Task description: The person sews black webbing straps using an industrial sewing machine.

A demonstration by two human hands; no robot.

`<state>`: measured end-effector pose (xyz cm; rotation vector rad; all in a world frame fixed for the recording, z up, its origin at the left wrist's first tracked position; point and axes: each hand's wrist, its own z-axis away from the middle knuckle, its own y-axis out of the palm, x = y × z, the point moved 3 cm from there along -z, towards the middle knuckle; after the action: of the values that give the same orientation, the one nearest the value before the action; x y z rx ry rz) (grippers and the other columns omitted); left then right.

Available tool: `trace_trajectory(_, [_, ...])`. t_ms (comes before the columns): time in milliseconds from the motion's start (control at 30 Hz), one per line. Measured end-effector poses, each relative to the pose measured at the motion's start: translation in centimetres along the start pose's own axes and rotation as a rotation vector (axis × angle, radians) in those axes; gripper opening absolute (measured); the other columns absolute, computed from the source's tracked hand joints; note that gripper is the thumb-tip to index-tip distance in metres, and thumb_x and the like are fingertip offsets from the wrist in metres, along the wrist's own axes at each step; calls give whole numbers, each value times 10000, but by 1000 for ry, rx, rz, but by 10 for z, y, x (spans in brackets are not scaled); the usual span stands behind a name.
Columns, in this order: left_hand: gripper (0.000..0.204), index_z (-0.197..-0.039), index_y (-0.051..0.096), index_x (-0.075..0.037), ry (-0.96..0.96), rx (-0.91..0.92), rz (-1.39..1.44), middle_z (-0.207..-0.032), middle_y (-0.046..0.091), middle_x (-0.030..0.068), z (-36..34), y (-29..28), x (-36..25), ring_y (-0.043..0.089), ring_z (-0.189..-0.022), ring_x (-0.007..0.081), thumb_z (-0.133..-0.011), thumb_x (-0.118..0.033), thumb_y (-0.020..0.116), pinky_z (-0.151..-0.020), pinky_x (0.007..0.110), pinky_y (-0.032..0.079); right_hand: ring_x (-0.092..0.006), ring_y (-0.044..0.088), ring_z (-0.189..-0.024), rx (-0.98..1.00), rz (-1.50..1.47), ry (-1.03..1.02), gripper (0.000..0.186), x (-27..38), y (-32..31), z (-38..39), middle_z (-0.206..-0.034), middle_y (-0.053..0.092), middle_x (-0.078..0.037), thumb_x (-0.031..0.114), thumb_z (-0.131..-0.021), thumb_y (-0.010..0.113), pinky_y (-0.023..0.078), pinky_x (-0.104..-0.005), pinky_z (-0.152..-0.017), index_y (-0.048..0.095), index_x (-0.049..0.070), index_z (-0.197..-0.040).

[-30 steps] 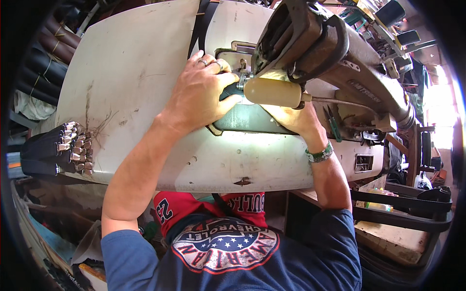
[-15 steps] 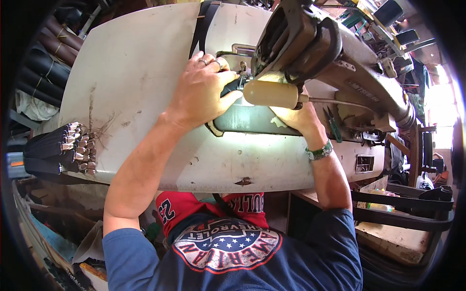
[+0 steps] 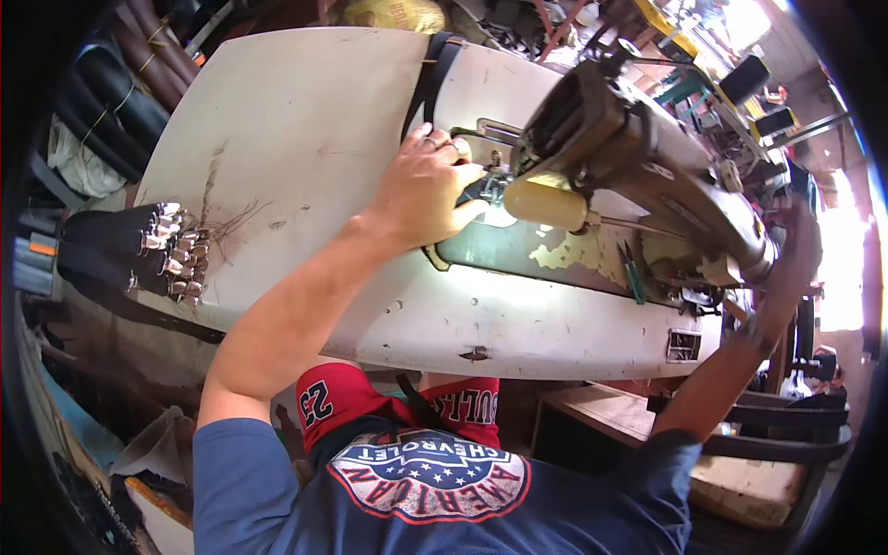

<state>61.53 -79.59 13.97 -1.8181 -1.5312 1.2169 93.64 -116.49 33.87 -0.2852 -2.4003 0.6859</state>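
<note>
A black webbing strap (image 3: 428,88) runs from the far edge of the white table to the sewing machine (image 3: 638,157). My left hand (image 3: 425,190) is closed on the strap beside the presser foot (image 3: 497,180), thumb and fingers pressing it down. Dark strap shows between thumb and forefinger. Out at the machine's right end, my right hand (image 3: 791,245) is up against the handwheel area. It lies in shadow, and its fingers cannot be made out. A cream cylinder (image 3: 546,204) hangs in front of the needle area, partly hiding it.
Green-handled snips (image 3: 632,274) lie on the white table (image 3: 305,120), right of the machine bed. At the left edge hangs a bundle of black straps with metal ends (image 3: 139,250). Dark rolls (image 3: 106,97) stand behind it. Long black strips (image 3: 777,442) hang at the lower right.
My right hand has left the machine bed and moved right to the machine's end. My left hand stays on the strap by the presser foot. The whole view has shifted slightly.
</note>
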Motion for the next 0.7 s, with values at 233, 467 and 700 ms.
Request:
trace_trajectory(233, [413,-1154,761,-71,-46,-9,-84,-1173,661,107,19,-7,9,580,-1199,321,-832,-329,753,-1203,524,318,-241,652,-1158,277,291,-101,339,-106,2,22,-1282,689,-150,183,-1046,566,491,-369,-1030,666,3,-1315])
trace_trajectory(467, [366,-1162,759,-88,-17,-9,-43,-1168,665,89,7,-3,10,572,-1201,298,-848,-274,736,-1204,526,315,-234,605,-1201,-463,29,188,435,-96,-6,73,-1358,616,-187,257,-1080,552,483,-371,-1035,565,-42,-1395])
trace_trajectory(700, [385,-1201,746,-149,-107,-60,-140,-1152,672,61,-17,6,24,583,-1201,285,-852,-312,737,-1208,547,304,-302,601,-1247,290,600,-234,423,-197,-105,-10,-1339,637,-165,63,-1056,411,454,-395,-1092,574,75,-1446])
